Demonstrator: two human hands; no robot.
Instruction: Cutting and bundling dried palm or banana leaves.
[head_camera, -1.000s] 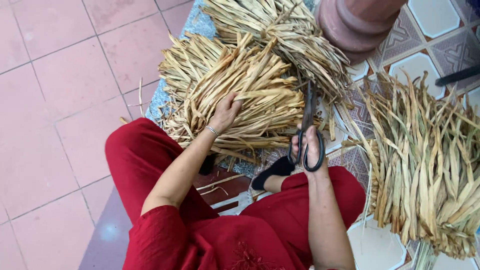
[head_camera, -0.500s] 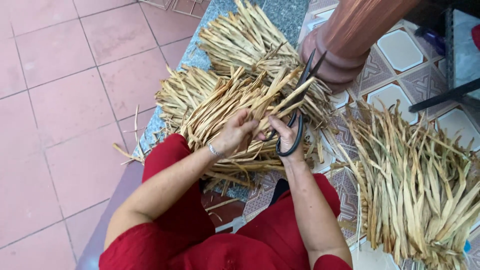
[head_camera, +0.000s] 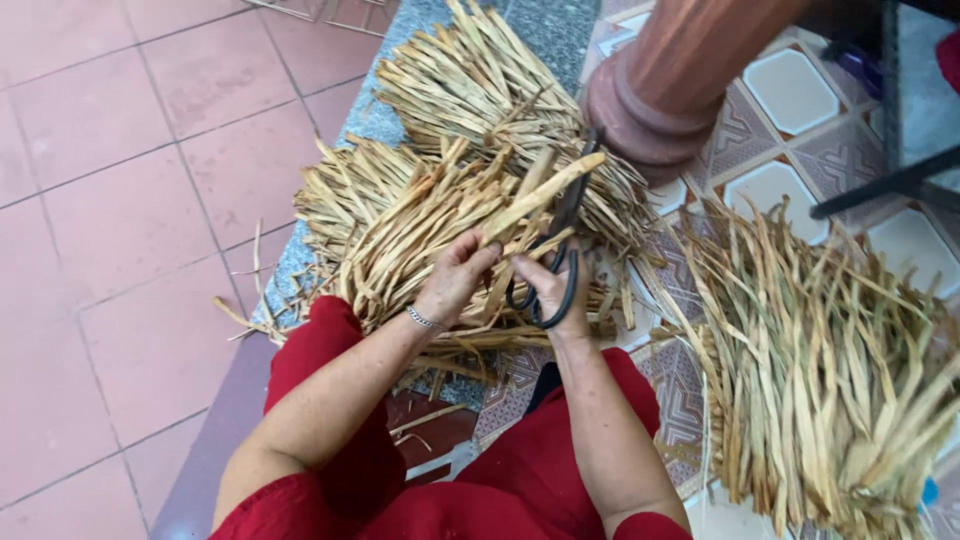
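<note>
While the left hand (head_camera: 455, 280) pinches a stiff, flat dried leaf strip (head_camera: 540, 195), the right hand (head_camera: 553, 293) grips black scissors (head_camera: 556, 255) beside it, above a rough straw-coloured heap (head_camera: 400, 215); beyond stands a round reddish pillar base (head_camera: 650, 110)

Left hand (head_camera: 455, 280) pinches a dried leaf strip (head_camera: 540, 197) while right hand (head_camera: 553, 290) grips black scissors (head_camera: 556, 255) above the near straw pile (head_camera: 400, 225).

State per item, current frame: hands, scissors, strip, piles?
left hand: gripping the lifted strip
lifted strip: raised, angled up to the right
right hand: fingers through scissor handles
scissors: held, blades pointing up; open or shut unclear
middle pile: loose, on floor
right pile: loose, fanned out
</note>
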